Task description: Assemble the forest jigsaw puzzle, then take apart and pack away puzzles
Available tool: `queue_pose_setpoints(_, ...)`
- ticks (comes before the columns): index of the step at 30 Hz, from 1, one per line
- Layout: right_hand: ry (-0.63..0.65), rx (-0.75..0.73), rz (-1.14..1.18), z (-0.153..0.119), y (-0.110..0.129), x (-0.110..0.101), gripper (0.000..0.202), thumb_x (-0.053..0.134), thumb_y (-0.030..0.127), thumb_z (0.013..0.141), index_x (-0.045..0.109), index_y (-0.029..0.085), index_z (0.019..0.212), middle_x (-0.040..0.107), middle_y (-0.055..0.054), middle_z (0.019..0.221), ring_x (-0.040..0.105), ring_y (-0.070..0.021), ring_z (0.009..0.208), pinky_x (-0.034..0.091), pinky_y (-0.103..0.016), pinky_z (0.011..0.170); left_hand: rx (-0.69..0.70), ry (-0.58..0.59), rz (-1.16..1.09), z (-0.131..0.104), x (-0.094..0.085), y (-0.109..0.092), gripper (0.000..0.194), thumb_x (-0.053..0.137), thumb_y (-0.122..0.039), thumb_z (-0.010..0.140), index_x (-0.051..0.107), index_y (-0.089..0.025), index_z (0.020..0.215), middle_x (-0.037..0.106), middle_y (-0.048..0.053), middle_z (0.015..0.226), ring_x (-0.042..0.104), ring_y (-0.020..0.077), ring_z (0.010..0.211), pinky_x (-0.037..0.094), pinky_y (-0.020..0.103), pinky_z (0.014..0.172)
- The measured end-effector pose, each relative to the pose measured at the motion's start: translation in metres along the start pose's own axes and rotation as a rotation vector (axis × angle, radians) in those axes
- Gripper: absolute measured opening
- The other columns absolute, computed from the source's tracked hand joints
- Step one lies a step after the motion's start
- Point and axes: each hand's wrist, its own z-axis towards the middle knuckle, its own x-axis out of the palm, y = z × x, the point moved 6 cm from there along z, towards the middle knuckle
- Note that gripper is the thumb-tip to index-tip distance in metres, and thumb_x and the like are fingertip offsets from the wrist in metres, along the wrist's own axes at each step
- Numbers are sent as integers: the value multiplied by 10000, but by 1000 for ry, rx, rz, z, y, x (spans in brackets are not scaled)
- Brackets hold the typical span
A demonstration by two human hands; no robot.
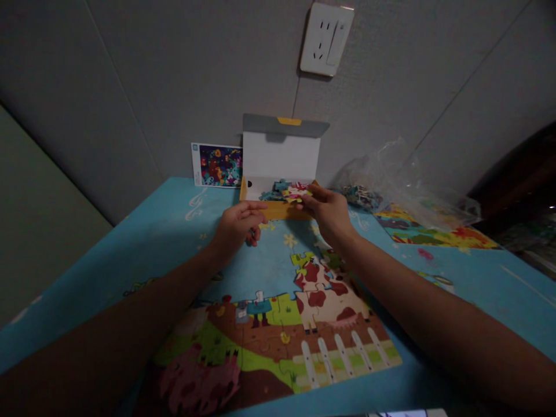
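Note:
My right hand (328,208) pinches a red, white and green puzzle piece (296,191) just over the open box (282,210). Behind it, blue puzzle pieces (278,188) lie inside the box. My left hand (241,225) hovers by the box's front left corner, fingers loosely bent and apart, nothing visible in them. Nearer to me, a partly joined farm puzzle (269,341) lies on the table, with a spotted cow, a pig and a white fence. Its upper left part is open, showing the blue tablecloth (256,266). My forearms cover parts of its sides.
A picture card (219,167) leans on the wall left of the box. On the right, a clear plastic bag (403,179) with puzzle pieces (360,196) sits beside a colourful puzzle board (438,229). A wall socket (327,39) is above.

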Motion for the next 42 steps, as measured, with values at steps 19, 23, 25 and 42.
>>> queue_pose_setpoints(19,1036,-106,-1596,-82,22,21,960,884,425,471,481,147,1298,639,-131,1071,643,-273,851,418,-290,587,-12,28,207,-2,3,1,205,653,-250,672,659,-128,837,516,-38,475,466,96,400,400,208,382)
queue_pose_setpoints(23,1110,-21,-1547,-76,17,21,671,875,453,506,605,165,1048,642,-23,790,613,-201,682,372,-256,540,-10,55,246,-2,5,2,189,632,-260,685,667,-128,815,523,-34,461,460,93,382,395,210,390)
queue_pose_setpoints(25,1177,-18,-1521,-77,18,22,463,847,450,577,636,164,873,630,-5,719,584,-167,621,357,-253,536,-9,64,251,-2,6,2,185,624,-266,685,666,-129,802,528,-29,458,458,95,378,392,213,390)
queue_pose_setpoints(42,1399,-213,-1362,-124,49,41,221,770,270,732,710,128,890,651,-73,905,561,-152,708,390,-256,597,1,104,294,-3,8,4,207,603,-294,670,658,-126,777,526,-28,468,455,89,389,389,213,402)
